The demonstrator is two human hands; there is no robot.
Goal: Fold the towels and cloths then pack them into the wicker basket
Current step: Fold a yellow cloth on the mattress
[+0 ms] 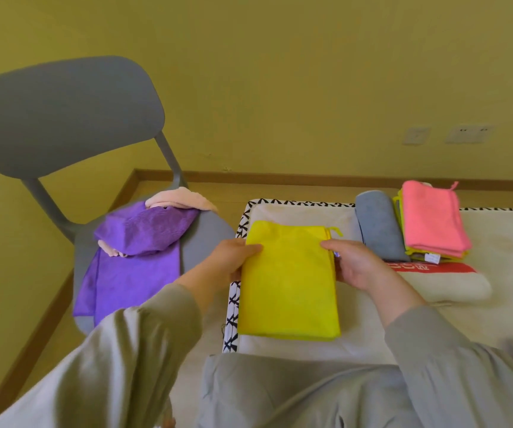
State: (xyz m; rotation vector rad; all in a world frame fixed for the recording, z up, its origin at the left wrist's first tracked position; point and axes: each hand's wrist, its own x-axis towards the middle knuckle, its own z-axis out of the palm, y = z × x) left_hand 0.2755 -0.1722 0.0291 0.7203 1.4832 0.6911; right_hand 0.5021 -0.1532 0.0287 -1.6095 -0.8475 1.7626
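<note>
Folded yellow microfibre cloth [289, 282] lies centre on a white mat w/ black-and-white trim [511, 273]. Left hand [233, 257] grips its 9 o'clock edge; right hand [357, 264] pinches its 3 o'clock edge. At 2 o'clock: folded grey towel [378, 230] beside a folded pink cloth [431, 220] topping a stack. At 9 o'clock, purple towel [137, 248] & peach cloth [181, 197] lie crumpled on a grey plastic chair [63, 115], unfolded. No wicker basket in view. Folding approx. halfway; packing seemingly not begun.

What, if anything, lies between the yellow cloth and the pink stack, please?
A grey towel lies between the yellow cloth and the pink stack, beside the stack; the left hand and right hand grip the cloth's edges.
</note>
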